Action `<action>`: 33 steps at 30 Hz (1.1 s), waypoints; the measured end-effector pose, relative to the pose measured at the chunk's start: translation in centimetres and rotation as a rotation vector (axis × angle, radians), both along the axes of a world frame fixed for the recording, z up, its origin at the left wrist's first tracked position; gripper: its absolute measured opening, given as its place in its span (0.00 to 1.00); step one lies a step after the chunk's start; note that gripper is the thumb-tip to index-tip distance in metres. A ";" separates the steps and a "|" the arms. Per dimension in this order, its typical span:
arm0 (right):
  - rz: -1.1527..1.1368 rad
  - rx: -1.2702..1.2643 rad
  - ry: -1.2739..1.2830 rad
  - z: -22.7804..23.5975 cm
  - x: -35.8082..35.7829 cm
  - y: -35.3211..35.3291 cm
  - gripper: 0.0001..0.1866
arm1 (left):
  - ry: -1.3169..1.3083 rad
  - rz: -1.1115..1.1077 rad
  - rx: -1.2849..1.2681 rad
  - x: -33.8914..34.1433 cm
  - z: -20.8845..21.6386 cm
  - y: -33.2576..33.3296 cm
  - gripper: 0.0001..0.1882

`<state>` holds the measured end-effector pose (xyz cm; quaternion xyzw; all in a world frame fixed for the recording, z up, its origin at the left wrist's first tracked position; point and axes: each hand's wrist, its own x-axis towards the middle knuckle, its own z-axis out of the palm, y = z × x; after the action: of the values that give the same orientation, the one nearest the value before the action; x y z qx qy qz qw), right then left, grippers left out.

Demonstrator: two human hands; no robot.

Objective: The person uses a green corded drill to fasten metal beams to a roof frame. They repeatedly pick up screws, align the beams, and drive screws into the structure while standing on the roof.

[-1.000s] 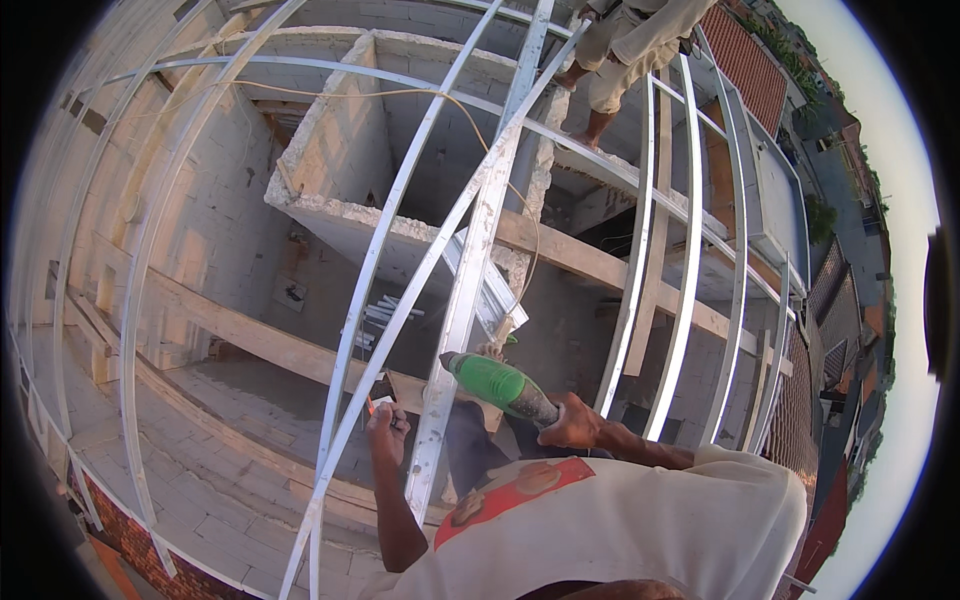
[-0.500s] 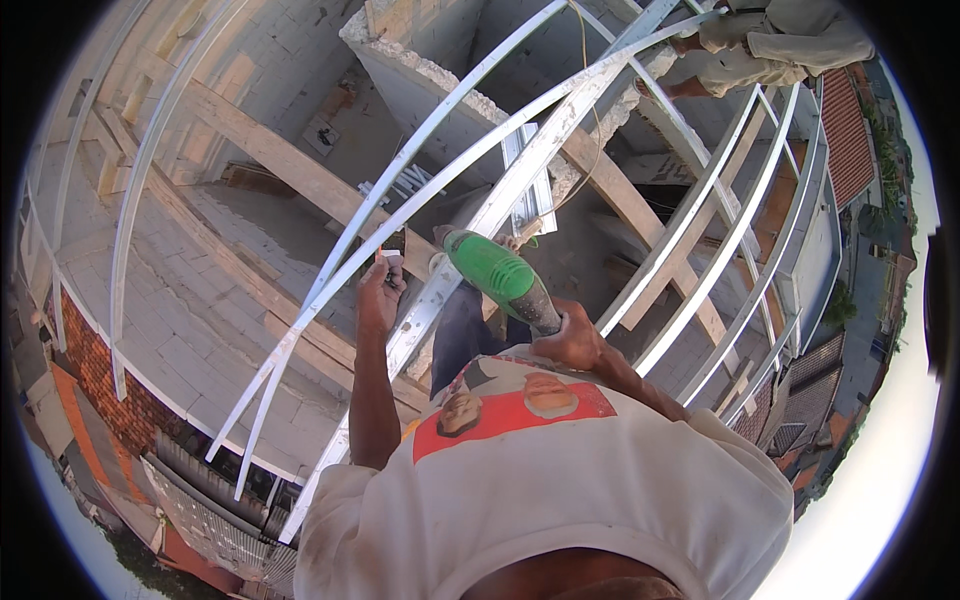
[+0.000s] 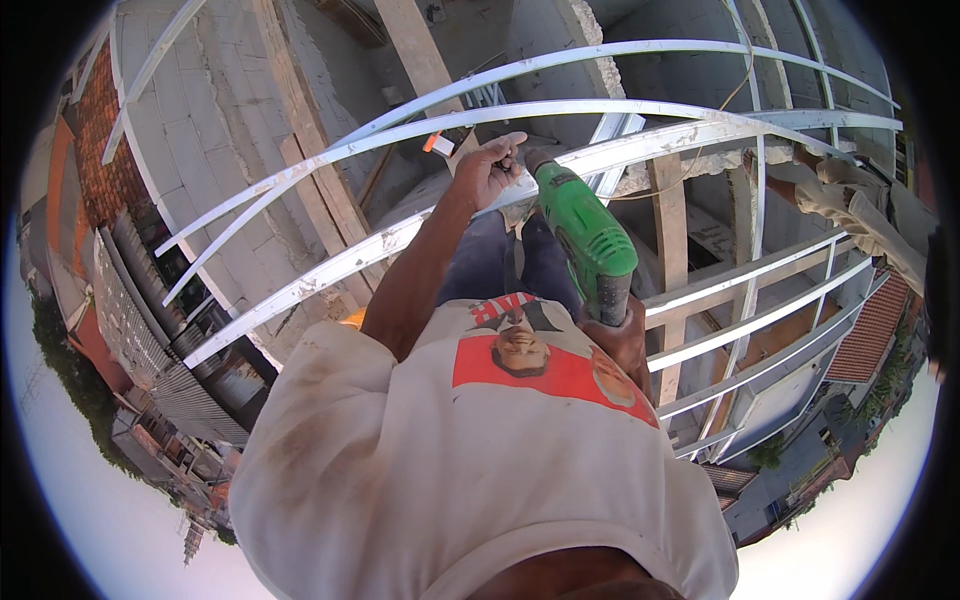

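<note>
A green power drill (image 3: 590, 225) is in my right hand (image 3: 622, 338), with my fingers wrapped round its dark, dusty handle. Its nose points away from me, towards a long silvery metal profile (image 3: 400, 232) that crosses in front of me. My left hand (image 3: 488, 170) is raised above this profile, close by the drill's front end. Thumb and fingertips are drawn together there; whatever is between them is too small to name. A small orange and white object (image 3: 438, 145) shows just beyond my left hand, apart from the fingers.
Thin curved metal profiles (image 3: 560, 110) run across ahead, with more metal rails (image 3: 750, 310) at the right. Wooden planks (image 3: 300, 110) span the open rooms below. Another person's legs (image 3: 870, 205) are at the far right, by the frame. A thin cable (image 3: 690, 172) hangs over the metal.
My view has swung round, so the frame lies more crosswise. My left hand has come closer to the drill's nose. The drill now points more straight ahead, still in my right hand.
</note>
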<state>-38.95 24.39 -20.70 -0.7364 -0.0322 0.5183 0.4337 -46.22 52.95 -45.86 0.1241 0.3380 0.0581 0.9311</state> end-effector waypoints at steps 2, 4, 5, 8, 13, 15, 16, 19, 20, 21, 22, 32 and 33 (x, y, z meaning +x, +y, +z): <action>-0.005 -0.030 -0.026 0.6 0.0 0.1 0.12 | 0.023 0.008 0.000 0.2 -0.4 -0.5 0.26; 0.008 -0.088 -0.091 1.4 -0.3 0.4 0.12 | 0.044 0.015 -0.007 0.3 -0.7 -0.8 0.26; 0.006 -0.100 -0.102 1.4 -0.4 0.4 0.11 | 0.039 0.026 -0.009 0.4 -0.7 -0.9 0.26; -0.013 -0.091 -0.079 1.1 -0.3 0.3 0.11 | 0.022 0.021 0.005 0.7 -0.8 -1.1 0.27; 0.017 -0.121 -0.068 1.0 0.1 0.2 0.11 | 0.010 -0.080 0.033 1.4 -0.5 -0.7 0.27; 0.034 -0.099 -0.061 0.8 0.3 -0.1 0.11 | -0.020 -0.050 0.011 1.5 -0.8 -0.5 0.26; 0.035 -0.093 -0.061 0.9 0.3 -0.1 0.12 | -0.035 -0.037 -0.003 1.6 -0.6 -0.6 0.26; 0.040 0.025 -0.054 -0.6 0.3 -1.3 0.13 | 0.035 -0.065 0.047 1.9 0.1 -0.5 0.23; 0.044 0.082 -0.049 -1.2 0.4 -1.7 0.14 | 0.060 -0.101 0.075 1.8 0.3 -0.6 0.22; 0.059 0.058 -0.052 -1.2 0.5 -2.2 0.15 | 0.085 -0.135 0.102 1.8 0.6 -0.8 0.21; 0.076 0.056 -0.054 -1.4 0.5 -1.9 0.15 | 0.120 -0.162 0.142 1.3 0.7 -0.5 0.21; 0.104 0.037 -0.097 -1.5 0.3 -2.5 0.17 | 0.054 -0.111 -0.005 -0.1 -0.9 -1.7 0.18; 0.106 0.042 -0.100 -1.7 0.3 -2.3 0.17 | 0.064 -0.089 -0.039 -0.4 -1.2 -1.6 0.17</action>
<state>-38.61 22.12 -22.37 -0.7494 -0.1036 0.5024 0.4187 -46.58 51.34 -47.05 0.1224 0.3628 0.0060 0.9238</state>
